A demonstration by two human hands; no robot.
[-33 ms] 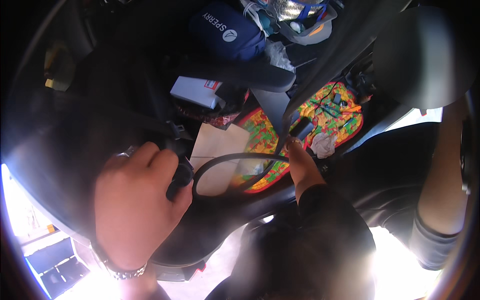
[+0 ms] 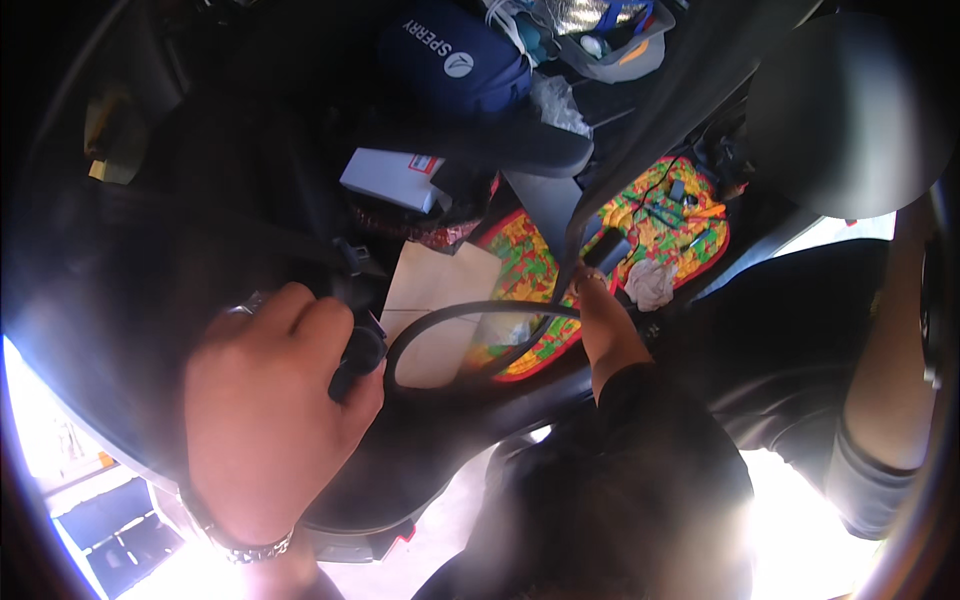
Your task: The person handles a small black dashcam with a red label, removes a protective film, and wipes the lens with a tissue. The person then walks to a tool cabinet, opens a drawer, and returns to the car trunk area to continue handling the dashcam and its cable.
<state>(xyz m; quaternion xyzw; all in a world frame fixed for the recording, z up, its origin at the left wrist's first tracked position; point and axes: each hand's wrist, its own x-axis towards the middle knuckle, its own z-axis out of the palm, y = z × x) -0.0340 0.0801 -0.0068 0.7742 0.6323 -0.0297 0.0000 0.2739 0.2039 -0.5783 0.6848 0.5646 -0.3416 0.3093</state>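
In the left foreground my left hand, with a metal bracelet at its wrist, is closed around a black round-ended cylinder. Close beside that cylinder, a black tube-like loop curves right toward my other arm. My right hand, at the end of a black short sleeve and wearing a bracelet, reaches down to the red-edged mat patterned in yellow, red and green. A dark strip hides its fingers. Just past it lies a dark cylindrical thing; whether I hold it cannot be made out.
A crumpled whitish cloth and small tools lie on the mat. Left of it are a beige sheet and a white box. Farther off sit a blue pouch and a grey bag. Another person's arm shows at right.
The view has shifted very slightly, and my left hand sits a touch farther left. Both hands otherwise keep their places and poses.
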